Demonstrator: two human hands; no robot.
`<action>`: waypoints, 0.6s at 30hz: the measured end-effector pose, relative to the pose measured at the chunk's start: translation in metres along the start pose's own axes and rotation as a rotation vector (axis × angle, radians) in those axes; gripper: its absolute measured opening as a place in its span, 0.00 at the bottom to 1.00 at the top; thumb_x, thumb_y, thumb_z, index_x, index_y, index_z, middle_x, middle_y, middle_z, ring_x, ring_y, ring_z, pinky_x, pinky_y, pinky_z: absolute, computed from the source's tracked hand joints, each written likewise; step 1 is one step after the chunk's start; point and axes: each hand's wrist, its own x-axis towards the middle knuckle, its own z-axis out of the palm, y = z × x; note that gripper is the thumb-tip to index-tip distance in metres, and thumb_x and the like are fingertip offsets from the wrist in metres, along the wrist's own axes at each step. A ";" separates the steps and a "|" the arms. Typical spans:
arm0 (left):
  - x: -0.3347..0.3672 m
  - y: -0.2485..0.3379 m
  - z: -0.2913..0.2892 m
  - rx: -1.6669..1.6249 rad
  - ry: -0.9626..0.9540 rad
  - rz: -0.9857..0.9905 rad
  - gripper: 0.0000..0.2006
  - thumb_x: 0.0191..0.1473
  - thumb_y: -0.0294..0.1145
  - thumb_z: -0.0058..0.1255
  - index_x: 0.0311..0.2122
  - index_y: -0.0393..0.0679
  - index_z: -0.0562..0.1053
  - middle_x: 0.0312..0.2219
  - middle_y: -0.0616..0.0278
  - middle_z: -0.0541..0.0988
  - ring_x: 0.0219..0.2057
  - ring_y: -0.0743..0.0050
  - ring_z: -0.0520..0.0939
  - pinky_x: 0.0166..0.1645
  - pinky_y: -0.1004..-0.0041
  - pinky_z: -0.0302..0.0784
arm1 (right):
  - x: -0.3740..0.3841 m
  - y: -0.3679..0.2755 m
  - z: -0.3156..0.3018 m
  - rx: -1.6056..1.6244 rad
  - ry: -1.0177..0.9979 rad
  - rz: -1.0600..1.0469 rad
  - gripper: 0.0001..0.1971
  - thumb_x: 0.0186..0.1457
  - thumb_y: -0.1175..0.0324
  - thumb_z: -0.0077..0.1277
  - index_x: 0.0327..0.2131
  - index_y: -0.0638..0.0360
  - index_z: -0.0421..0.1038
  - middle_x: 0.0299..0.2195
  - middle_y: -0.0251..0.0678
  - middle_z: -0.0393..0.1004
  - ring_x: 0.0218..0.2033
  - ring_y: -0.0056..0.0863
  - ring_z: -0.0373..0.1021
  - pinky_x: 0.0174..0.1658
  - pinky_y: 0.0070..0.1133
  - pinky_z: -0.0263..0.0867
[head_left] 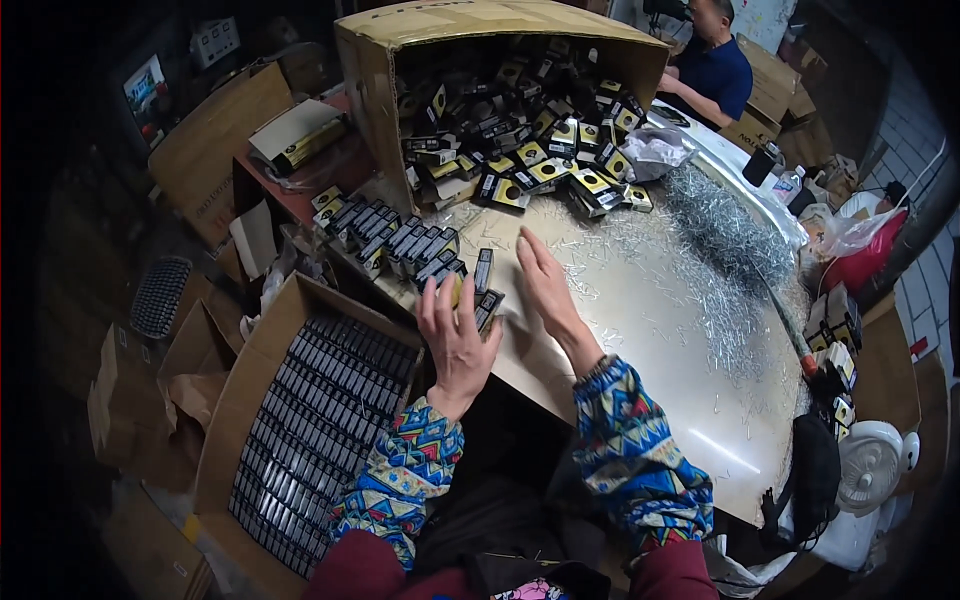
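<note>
My left hand (458, 345) curls its fingers and thumb around a small black-and-yellow box (488, 308) at the near end of a group of boxes. Another small box (484, 268) stands just beyond it. Rows of the same small boxes (405, 240) are lined up on the table's left edge, partly hidden by my fingers. To the right, my right hand (548, 288) is held over the table (640, 400) with its fingers stretched out and nothing in it. Its palm faces the boxes.
A large carton (365, 110) lies on its side, spilling small boxes onto the table. Loose nails (730, 240) are heaped on the right. Below left, an open carton (238, 420) holds tight rows of boxes. A person (720, 65) sits at the back right; a white fan (872, 465) is nearby.
</note>
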 end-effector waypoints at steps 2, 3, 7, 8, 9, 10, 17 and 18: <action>0.007 -0.007 0.002 0.060 -0.141 0.006 0.35 0.43 0.34 0.64 0.57 0.40 0.63 0.55 0.50 0.64 0.61 0.47 0.58 0.63 0.45 0.51 | 0.010 0.004 0.017 0.275 -0.152 0.163 0.27 0.65 0.51 0.40 0.53 0.69 0.67 0.51 0.47 0.72 0.53 0.32 0.68 0.56 0.22 0.59; 0.011 -0.010 -0.002 0.111 -0.218 0.022 0.34 0.42 0.35 0.63 0.56 0.41 0.64 0.55 0.51 0.65 0.61 0.47 0.59 0.63 0.45 0.51 | 0.010 0.004 0.021 0.337 -0.313 0.205 0.27 0.65 0.51 0.40 0.53 0.68 0.68 0.50 0.46 0.73 0.52 0.29 0.67 0.55 0.21 0.60; 0.038 -0.013 -0.007 0.264 -0.401 0.057 0.32 0.41 0.39 0.64 0.53 0.41 0.67 0.53 0.51 0.67 0.57 0.48 0.64 0.61 0.48 0.54 | -0.001 -0.014 0.010 0.069 -0.339 0.251 0.26 0.64 0.52 0.41 0.51 0.67 0.69 0.49 0.47 0.73 0.53 0.38 0.67 0.56 0.25 0.60; 0.044 -0.013 -0.008 0.317 -0.430 0.087 0.33 0.41 0.42 0.65 0.52 0.41 0.67 0.53 0.50 0.67 0.55 0.48 0.65 0.60 0.50 0.56 | 0.000 -0.019 0.002 -0.168 -0.335 0.253 0.25 0.64 0.53 0.40 0.52 0.66 0.69 0.51 0.48 0.72 0.55 0.42 0.66 0.58 0.29 0.58; 0.050 -0.012 -0.006 0.259 -0.434 0.131 0.33 0.42 0.45 0.64 0.51 0.41 0.67 0.52 0.51 0.68 0.54 0.50 0.66 0.59 0.52 0.57 | 0.000 -0.007 -0.013 -0.175 -0.309 0.251 0.25 0.64 0.53 0.40 0.52 0.66 0.69 0.51 0.48 0.72 0.55 0.42 0.66 0.58 0.29 0.58; 0.060 -0.013 -0.005 0.167 -0.496 0.146 0.31 0.45 0.47 0.61 0.52 0.40 0.68 0.51 0.51 0.69 0.53 0.51 0.67 0.59 0.53 0.59 | -0.001 0.017 -0.026 -0.626 -0.230 -0.122 0.24 0.64 0.54 0.40 0.53 0.65 0.67 0.53 0.48 0.69 0.58 0.44 0.62 0.60 0.34 0.55; 0.162 -0.059 0.113 0.138 -0.883 0.269 0.20 0.46 0.23 0.50 0.48 0.36 0.68 0.45 0.46 0.74 0.47 0.46 0.74 0.51 0.57 0.71 | -0.047 0.040 -0.133 -1.115 -0.281 -0.161 0.26 0.64 0.53 0.38 0.57 0.64 0.60 0.60 0.47 0.60 0.64 0.42 0.52 0.65 0.43 0.44; 0.162 -0.118 0.135 -0.015 -0.618 0.506 0.20 0.44 0.19 0.47 0.46 0.37 0.68 0.43 0.45 0.74 0.46 0.44 0.74 0.49 0.56 0.72 | -0.054 0.032 -0.132 -1.091 -0.349 -0.188 0.27 0.65 0.52 0.37 0.58 0.64 0.59 0.61 0.48 0.59 0.65 0.42 0.52 0.66 0.43 0.43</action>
